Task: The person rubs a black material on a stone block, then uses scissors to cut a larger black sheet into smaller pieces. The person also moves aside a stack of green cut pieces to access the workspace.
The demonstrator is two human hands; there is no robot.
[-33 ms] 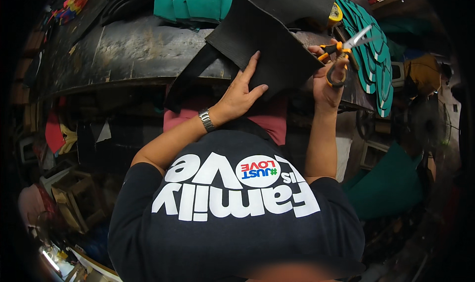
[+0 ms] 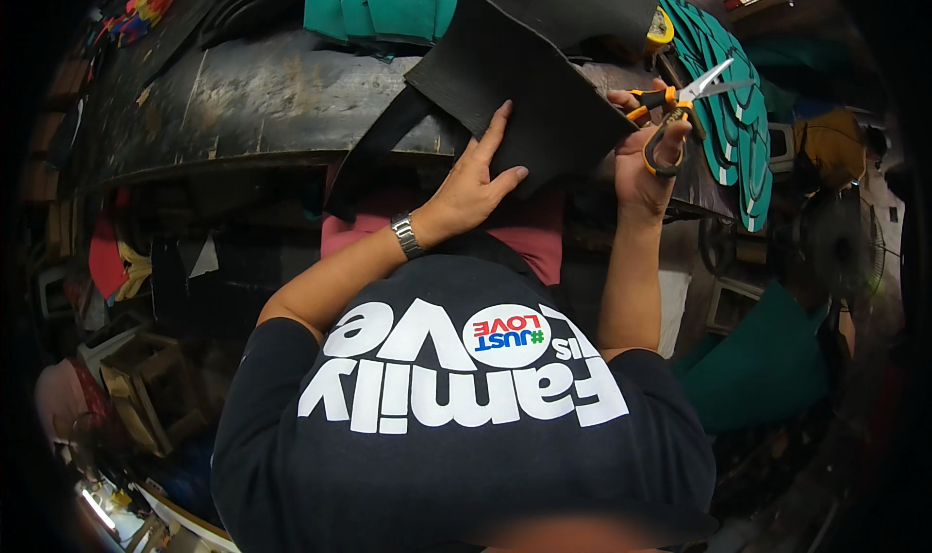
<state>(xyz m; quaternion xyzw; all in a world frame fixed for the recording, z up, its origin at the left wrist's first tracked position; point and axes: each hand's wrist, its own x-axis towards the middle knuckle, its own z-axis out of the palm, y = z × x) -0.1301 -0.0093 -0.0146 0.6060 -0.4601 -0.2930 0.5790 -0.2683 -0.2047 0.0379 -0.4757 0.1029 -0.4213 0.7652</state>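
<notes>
One wide, dark, scuffed worktop [image 2: 252, 97] curves across the far side of the scene, and everything I handle sits on its right part. Next in size is the black sheet [image 2: 524, 97] of stiff material, lying tilted over the worktop's near edge, with a long black strip [image 2: 374, 155] of it hanging down to the left. Green cut pieces [image 2: 388, 4] are stacked at the far edge, just left of the sheet, and more green and white shaped pieces [image 2: 738, 135] fan out on the right. My left hand [image 2: 476, 179] lies flat on the sheet's near corner, fingers [image 2: 497, 131] spread apart and pressing it down; a metal watch [image 2: 406, 234] is on that wrist. My right hand [image 2: 641, 155] is just right of the sheet, its fingers closed through the orange handles of the scissors [image 2: 680, 101], whose blades stand apart and point to the far right, away from the sheet
</notes>
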